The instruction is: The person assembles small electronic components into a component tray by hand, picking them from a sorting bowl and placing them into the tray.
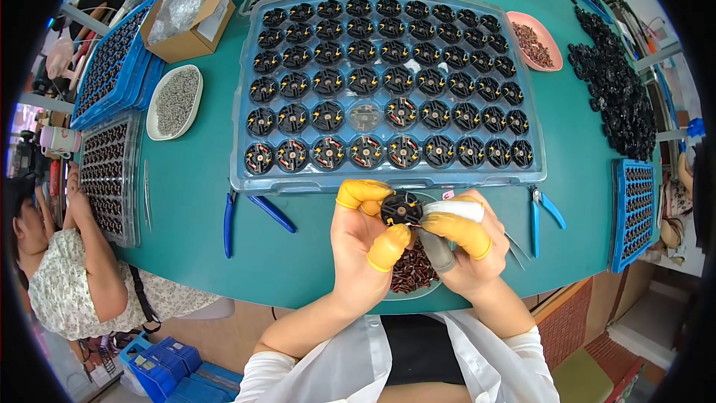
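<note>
Between the yellow-covered thumb and finger of my left hand [363, 235] is a round black plastic part [401, 210] with slots and small yellow bits. My right hand [464, 235] wears yellow, white and grey finger covers. Its fingers are pinched together at the part's right edge, and what lies between them is hidden. Below both hands stands a bowl [426, 292] of small red-brown components [412, 270]. Thin metal tweezers [516, 251] show beside my right hand; whether it touches them I cannot tell. Just beyond is a clear tray [388, 179] with rows of similar black parts.
Blue-handled pliers [230, 224] lie left, another pair [535, 220] right. A white dish [155, 123] of small metal pieces, a cardboard box [190, 43], a pink dish [553, 56], a black pile [611, 82] and stacked trays [112, 67] surround me. A co-worker [82, 254] sits left.
</note>
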A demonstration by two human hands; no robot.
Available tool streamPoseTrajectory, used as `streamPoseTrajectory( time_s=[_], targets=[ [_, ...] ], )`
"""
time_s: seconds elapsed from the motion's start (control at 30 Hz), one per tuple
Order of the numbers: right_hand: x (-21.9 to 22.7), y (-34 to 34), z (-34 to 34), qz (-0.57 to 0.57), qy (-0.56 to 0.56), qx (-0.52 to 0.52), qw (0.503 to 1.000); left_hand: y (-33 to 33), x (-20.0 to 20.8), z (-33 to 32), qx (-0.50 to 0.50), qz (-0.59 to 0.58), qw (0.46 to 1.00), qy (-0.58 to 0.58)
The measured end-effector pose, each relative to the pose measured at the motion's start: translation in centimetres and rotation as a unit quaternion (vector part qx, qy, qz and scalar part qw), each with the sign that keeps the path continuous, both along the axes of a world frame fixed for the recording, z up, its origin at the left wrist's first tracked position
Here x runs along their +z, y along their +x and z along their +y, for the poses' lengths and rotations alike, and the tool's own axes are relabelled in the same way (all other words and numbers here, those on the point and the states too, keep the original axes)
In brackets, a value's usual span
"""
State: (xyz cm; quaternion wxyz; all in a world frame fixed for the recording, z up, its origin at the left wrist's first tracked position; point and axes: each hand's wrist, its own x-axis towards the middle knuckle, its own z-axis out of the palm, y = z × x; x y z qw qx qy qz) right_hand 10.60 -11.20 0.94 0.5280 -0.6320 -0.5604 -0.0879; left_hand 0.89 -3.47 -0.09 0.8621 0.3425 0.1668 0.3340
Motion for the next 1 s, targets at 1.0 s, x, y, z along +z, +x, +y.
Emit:
streamPoseTrajectory(
  time_s=[1.0],
  targets=[
    [0.6,0.9,0.0,-0.074,-0.046,0.066,0.994,-0.8,0.1,1.1,-0.039,0.007,0.998,0.043]
  ],
)
